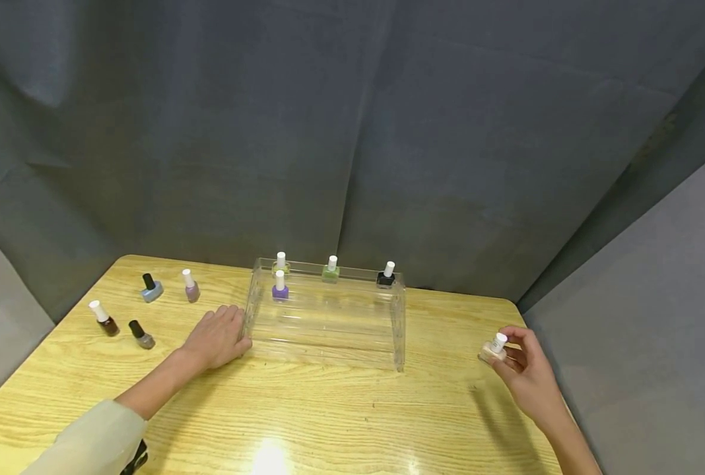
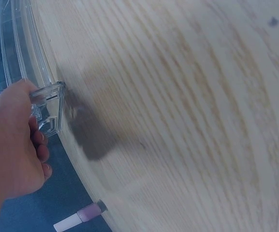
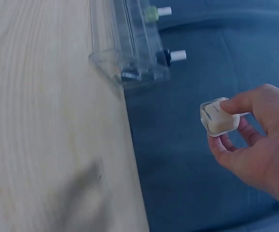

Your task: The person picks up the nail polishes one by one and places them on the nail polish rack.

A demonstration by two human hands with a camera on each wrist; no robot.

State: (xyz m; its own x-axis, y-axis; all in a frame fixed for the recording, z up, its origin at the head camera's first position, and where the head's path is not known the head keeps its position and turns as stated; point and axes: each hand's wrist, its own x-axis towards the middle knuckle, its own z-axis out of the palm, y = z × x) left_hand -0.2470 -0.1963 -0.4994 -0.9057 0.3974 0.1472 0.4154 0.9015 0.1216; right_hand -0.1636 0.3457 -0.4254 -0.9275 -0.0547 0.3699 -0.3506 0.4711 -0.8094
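A dark grey cloth curtain (image 1: 222, 132) hangs behind a yellow wood-grain table (image 1: 305, 409), where a person's bare hands work well apart. Between them stands a clear plastic stepped rack (image 1: 329, 323), likely light, stiff and apt to slide, best steadied by an end panel. The left hand (image 1: 216, 336) has its fingers curled about the rack's left end. The right hand (image 1: 527, 376), near the table's right edge, pinches a rounded-square glass bottle of cream polish (image 1: 492, 351), white-capped, between thumb and fingers above the tabletop. It should prove light but hard, slick and breakable, best taken by its sides or cap. White-capped yellow-green (image 1: 281, 267), green (image 1: 331, 274) and black bottles (image 1: 385, 280) line the top tier; a purple bottle (image 1: 280, 292) stands one lower. At left stand a pale blue bottle (image 1: 152, 292), a mauve bottle (image 1: 192, 292), a dark red-brown bottle (image 1: 109, 326) and a grey bottle (image 1: 146, 341). The left hand lies between these and the rack; the rack's right end panel stands between the cream polish and the tiers.
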